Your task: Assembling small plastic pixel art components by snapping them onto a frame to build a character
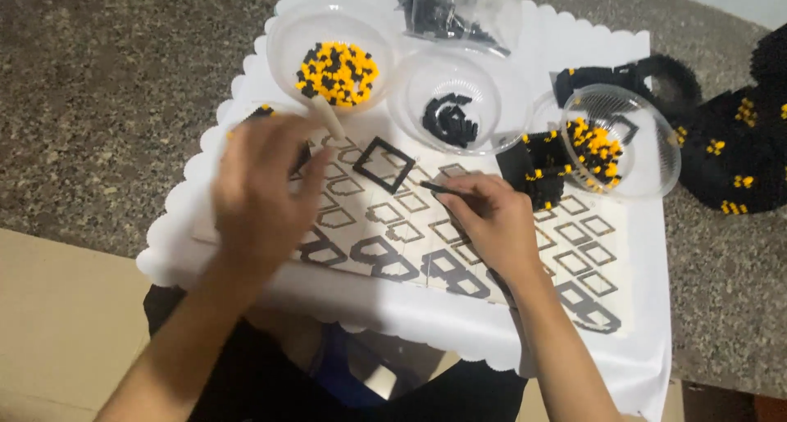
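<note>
The person's left hand hovers, blurred, over the near-left part of a white printed sheet of diamond-shaped outlines, palm down with the fingers spread fairly wide; whether anything sits under the fingertips cannot be told. A pale stick-like handle shows just beyond its fingertips, reaching toward the clear plastic bowl of yellow and black small bricks that stands just past this hand.

The right hand rests on the sheet, fingers pinched narrowly around a thin black stick-like tool whose tip points to the left, toward the other hand. Between the two hands, a little beyond them, a black square frame built of small bricks lies tilted like a diamond on the sheet, apart from both hands.

Past the right hand stands a second clear plastic bowl holding a few black bricks, and beyond that a clear plastic bag of black pieces. To the right of the right hand, just beside its knuckles, is a black brick block dotted with yellow, touching a third clear bowl tipped on its side with yellow and black bricks inside. Farther right, well apart from the hand, a large black brick figure with yellow spots lies on the speckled stone bench.

The sheet lies on a white scalloped-edged tray, which overhangs the bench edge above the person's lap.
</note>
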